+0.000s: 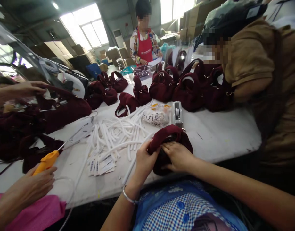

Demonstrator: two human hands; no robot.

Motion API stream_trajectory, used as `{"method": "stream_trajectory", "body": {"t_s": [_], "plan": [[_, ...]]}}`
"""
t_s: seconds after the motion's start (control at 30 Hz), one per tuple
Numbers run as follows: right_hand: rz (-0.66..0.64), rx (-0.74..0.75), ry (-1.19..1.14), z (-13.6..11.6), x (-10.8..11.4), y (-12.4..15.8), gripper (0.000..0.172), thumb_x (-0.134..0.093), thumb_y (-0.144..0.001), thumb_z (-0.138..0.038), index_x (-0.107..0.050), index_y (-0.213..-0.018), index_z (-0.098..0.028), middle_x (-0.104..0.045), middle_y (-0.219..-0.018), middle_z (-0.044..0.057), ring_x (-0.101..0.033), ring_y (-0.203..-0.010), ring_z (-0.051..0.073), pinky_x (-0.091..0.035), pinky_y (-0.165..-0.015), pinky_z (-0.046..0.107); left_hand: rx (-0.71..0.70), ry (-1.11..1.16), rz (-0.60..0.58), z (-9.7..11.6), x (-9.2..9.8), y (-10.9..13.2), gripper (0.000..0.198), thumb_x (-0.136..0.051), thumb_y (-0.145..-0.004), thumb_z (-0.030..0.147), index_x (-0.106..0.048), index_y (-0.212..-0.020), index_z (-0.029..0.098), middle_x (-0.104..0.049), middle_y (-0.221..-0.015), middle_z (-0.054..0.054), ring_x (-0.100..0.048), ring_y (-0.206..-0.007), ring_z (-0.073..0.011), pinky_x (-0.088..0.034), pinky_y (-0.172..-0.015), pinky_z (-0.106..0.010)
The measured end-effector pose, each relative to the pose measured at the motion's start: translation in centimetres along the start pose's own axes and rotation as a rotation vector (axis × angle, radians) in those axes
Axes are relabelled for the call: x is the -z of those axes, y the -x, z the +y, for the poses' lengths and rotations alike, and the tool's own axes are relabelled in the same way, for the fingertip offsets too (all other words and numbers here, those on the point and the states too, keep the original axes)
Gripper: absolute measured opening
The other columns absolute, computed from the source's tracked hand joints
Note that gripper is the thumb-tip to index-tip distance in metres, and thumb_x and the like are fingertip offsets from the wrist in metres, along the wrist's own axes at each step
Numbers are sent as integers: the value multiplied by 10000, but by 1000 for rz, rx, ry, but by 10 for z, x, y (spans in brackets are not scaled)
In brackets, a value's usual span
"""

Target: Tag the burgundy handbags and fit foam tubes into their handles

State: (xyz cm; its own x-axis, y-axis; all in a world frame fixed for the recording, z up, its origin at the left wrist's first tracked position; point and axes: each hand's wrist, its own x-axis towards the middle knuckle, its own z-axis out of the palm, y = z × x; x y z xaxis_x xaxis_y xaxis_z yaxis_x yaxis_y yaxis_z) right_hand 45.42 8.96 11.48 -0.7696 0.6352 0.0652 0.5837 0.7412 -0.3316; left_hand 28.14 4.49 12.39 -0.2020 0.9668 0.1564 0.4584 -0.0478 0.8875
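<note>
Both my hands are on a small dark red velvet bag (172,136) at the near edge of the white table (224,138). My left hand (144,157) grips its left side, thumb and fingers closed on the fabric. My right hand (177,155) lies over the bag's opening with fingers curled into it. A silver bangle (128,196) circles my left wrist. Just left of the bag lie several white foam tubes (118,133) and small printed tags (102,163).
Several finished dark red bags (185,86) stand across the table's far side. A plastic packet marked 09B (155,115) and a tape dispenser (177,114) lie beyond my bag. A co-worker's hand at lower left holds an orange-handled tool (47,160). Other people work at right and at the far end.
</note>
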Motion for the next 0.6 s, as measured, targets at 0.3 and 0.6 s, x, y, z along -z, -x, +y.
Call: {"method": "stream_trajectory", "body": {"t_s": [0.3, 0.6], "plan": [[159, 194, -369, 32, 39, 18, 414, -563, -975, -405, -616, -1341, -219, -653, -1303, 70, -628, -1165, 219, -492, -1015, 314, -70, -76, 22, -12, 7, -16, 290, -634, -890, 393, -709, -1080, 187, -732, -881, -28, -661, -794, -182, -496, -706, -262], [382, 265, -50, 54, 21, 63, 365, -631, -955, -343, -645, -1312, -269, -705, -1212, 60, -620, -1117, 257, -502, -977, 432, -137, 17, -99, -12, 1, -30, 275, -618, -900, 341, -704, -1117, 194, -756, -977, -24, -680, -887, -200, -521, -796, -285]]}}
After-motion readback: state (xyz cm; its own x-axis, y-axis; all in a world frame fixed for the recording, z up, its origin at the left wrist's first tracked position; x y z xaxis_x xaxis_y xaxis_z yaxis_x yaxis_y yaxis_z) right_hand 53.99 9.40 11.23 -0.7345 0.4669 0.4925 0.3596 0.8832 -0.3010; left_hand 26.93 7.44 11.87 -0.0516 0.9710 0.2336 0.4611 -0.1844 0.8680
